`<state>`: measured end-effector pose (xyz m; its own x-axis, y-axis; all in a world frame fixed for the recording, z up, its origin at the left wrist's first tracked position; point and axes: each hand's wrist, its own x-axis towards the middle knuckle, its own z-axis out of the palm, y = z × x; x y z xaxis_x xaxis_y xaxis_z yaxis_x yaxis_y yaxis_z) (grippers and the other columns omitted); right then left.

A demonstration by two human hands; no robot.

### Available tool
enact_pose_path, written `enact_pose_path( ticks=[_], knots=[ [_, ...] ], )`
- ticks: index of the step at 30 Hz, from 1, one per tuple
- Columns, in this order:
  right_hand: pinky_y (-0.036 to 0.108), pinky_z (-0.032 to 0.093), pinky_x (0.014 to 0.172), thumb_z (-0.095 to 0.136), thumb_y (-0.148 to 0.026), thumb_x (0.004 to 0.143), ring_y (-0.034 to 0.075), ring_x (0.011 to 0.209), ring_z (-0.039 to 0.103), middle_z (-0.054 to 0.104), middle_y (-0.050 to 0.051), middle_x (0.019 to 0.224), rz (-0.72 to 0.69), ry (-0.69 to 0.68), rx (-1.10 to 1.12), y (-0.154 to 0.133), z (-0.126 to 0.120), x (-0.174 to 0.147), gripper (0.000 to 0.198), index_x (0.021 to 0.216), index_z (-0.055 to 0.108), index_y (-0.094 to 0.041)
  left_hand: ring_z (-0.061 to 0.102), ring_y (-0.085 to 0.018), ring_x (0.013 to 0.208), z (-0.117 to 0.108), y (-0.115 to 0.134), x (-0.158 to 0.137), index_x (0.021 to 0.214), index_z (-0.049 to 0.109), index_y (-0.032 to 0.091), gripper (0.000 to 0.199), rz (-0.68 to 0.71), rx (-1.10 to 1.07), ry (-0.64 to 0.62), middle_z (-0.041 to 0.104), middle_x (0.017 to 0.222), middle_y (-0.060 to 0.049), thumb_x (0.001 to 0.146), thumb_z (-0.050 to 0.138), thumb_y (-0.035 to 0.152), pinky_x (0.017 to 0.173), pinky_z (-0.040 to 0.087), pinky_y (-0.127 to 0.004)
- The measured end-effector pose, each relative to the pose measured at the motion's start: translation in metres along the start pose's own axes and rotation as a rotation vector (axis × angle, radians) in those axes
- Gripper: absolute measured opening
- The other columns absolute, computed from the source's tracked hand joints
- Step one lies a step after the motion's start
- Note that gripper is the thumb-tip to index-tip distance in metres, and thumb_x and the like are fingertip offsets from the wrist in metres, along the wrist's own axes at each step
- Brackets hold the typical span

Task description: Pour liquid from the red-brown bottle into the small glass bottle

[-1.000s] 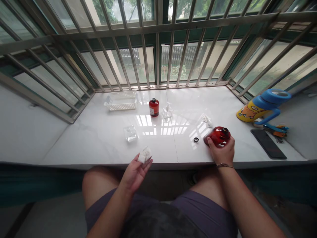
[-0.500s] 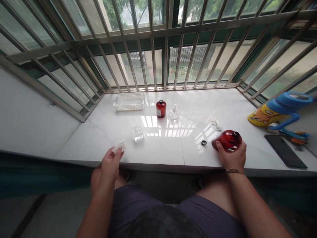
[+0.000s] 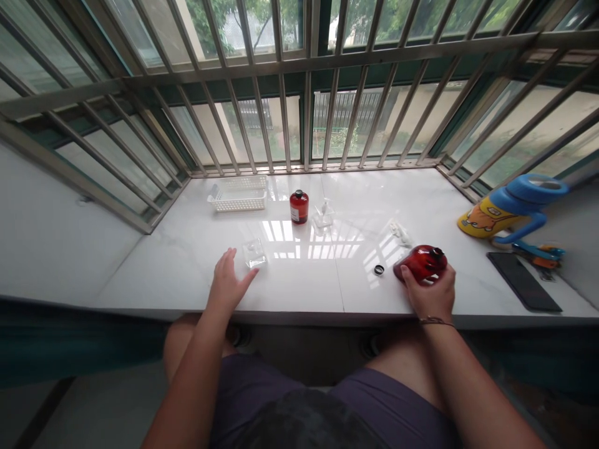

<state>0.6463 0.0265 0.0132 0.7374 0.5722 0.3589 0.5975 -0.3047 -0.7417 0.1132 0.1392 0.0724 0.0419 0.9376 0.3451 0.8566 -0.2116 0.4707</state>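
Note:
My right hand (image 3: 431,288) is wrapped round a dark red-brown bottle (image 3: 423,262), which leans over with its black neck pointing up and right. On the near left, my left hand (image 3: 229,280) is open, thumb and fingers spread on either side of a small clear square container (image 3: 255,254), with no hold on it that I can make out. A black ring-shaped cap (image 3: 379,270) lies left of the tilted bottle. Farther back, a smaller red-brown bottle (image 3: 299,207) with a white label stands upright and capped, beside a clear glass piece (image 3: 324,216).
A white perforated basket (image 3: 238,194) sits at the back left. Crumpled white bits (image 3: 400,232) lie behind the tilted bottle. To the right are a blue-and-yellow flask (image 3: 510,209), a black phone (image 3: 523,282) and keys (image 3: 545,259). Metal bars (image 3: 306,125) line the window behind the white counter.
My left hand has let go of the pale, thin piece it was pinching and moved right and forward to the clear container, fingers opening. My right hand keeps its grip on the bottle.

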Motion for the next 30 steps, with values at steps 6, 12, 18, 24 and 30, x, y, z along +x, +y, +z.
enact_pose_path(
  ticks=[6, 12, 18, 24, 30],
  knots=[
    [0.046, 0.062, 0.082, 0.088, -0.073, 0.065, 0.027, 0.090, 0.072, 0.064, 0.018, 0.137, 0.053, -0.011, 0.045, -0.013, -0.004, -0.001, 0.109, 0.152, 0.049, -0.020, 0.044, -0.040, 0.155, 0.014, 0.018, 0.054, 0.158, 0.043, 0.017, 0.094, -0.082, -0.051, -0.178, 0.047, 0.166, -0.021, 0.081, 0.088, 0.049, 0.129, 0.038, -0.055],
    [0.043, 0.062, 0.083, 0.086, -0.073, 0.068, 0.025, 0.089, 0.071, 0.062, 0.018, 0.141, 0.046, -0.018, 0.079, -0.014, -0.002, -0.001, 0.108, 0.154, 0.048, -0.021, 0.065, -0.039, 0.131, 0.016, 0.030, 0.066, 0.132, 0.066, 0.022, 0.074, -0.111, -0.053, -0.213, 0.070, 0.138, -0.015, 0.072, 0.093, 0.054, 0.118, 0.050, -0.050],
    [0.043, 0.061, 0.085, 0.087, -0.071, 0.069, 0.025, 0.092, 0.071, 0.061, 0.018, 0.142, 0.036, -0.022, 0.076, -0.013, -0.002, -0.001, 0.107, 0.155, 0.046, -0.021, 0.069, -0.037, 0.123, 0.017, 0.059, 0.042, 0.126, 0.067, 0.024, 0.070, 0.008, -0.136, -0.253, 0.073, 0.131, -0.010, 0.070, 0.094, 0.055, 0.112, 0.054, -0.049],
    [0.041, 0.061, 0.083, 0.086, -0.071, 0.070, 0.025, 0.093, 0.071, 0.062, 0.017, 0.142, 0.036, -0.026, 0.072, -0.016, -0.004, -0.001, 0.107, 0.156, 0.046, -0.021, 0.070, -0.035, 0.122, 0.025, 0.082, 0.017, 0.128, 0.066, 0.025, 0.067, 0.177, -0.205, -0.310, 0.072, 0.129, -0.008, 0.072, 0.095, 0.046, 0.111, 0.057, -0.047],
    [0.039, 0.060, 0.083, 0.084, -0.074, 0.070, 0.024, 0.092, 0.070, 0.061, 0.018, 0.143, 0.023, -0.029, 0.056, -0.015, -0.004, -0.001, 0.109, 0.156, 0.045, -0.019, 0.068, -0.036, 0.125, 0.035, 0.082, 0.007, 0.132, 0.064, 0.027, 0.069, 0.182, -0.238, -0.295, 0.070, 0.131, -0.009, 0.073, 0.096, 0.042, 0.113, 0.056, -0.051]
  ],
)
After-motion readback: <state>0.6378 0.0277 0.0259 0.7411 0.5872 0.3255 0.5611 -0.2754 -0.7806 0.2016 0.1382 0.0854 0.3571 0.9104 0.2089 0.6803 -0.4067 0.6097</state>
